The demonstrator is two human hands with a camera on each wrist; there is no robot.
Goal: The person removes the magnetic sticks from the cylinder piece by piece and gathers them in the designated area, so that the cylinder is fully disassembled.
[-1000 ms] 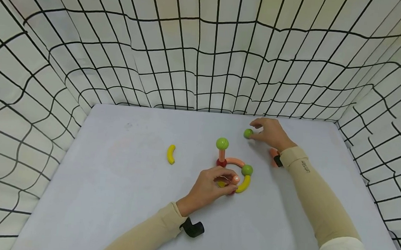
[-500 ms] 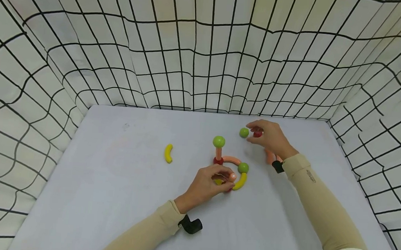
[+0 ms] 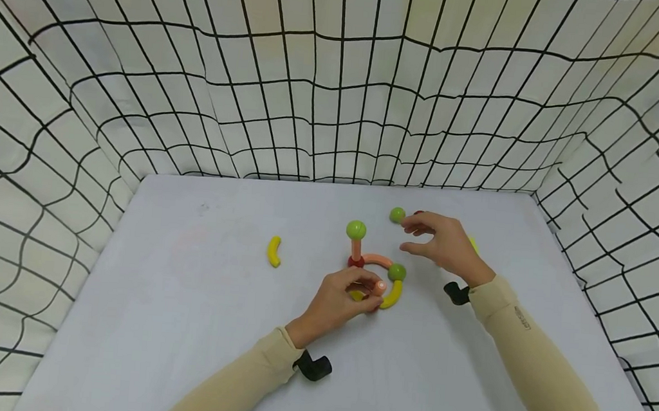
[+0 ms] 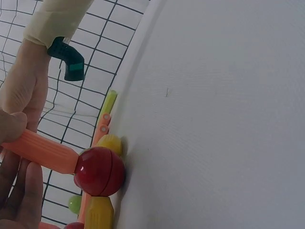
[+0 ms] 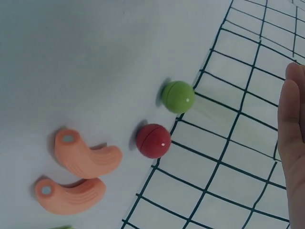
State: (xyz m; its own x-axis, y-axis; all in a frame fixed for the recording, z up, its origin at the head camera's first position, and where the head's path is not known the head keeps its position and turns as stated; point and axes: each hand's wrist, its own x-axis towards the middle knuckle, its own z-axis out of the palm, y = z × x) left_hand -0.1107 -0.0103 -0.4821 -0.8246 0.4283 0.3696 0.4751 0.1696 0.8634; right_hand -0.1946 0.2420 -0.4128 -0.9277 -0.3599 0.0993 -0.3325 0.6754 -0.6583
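My left hand (image 3: 338, 300) pinches an upright orange rod (image 4: 45, 150) between thumb and fingers. A red ball (image 4: 99, 171) sits at the rod's lower end, with a yellow curved piece (image 4: 99, 213) joined to it. They belong to a ring of curved pieces and balls, including a green ball (image 3: 396, 272). On its far side, another orange rod (image 3: 356, 249) stands with a light green ball (image 3: 356, 229) on top. My right hand (image 3: 449, 241) hovers open with nothing between its fingers. Near it lie a loose green ball (image 5: 178, 97) and a loose red ball (image 5: 153, 140).
Two curved orange pieces (image 5: 88, 155) lie near the loose balls; in the head view my right hand hides them. A yellow curved piece (image 3: 274, 251) lies left of the ring on the white table (image 3: 182, 310). Black grid netting (image 3: 337, 103) surrounds the far side and both sides.
My right hand has drawn back from the loose balls, slightly nearer to me. The red ball seen between its fingers is now mostly behind them. My left hand keeps its pinch on the rod.
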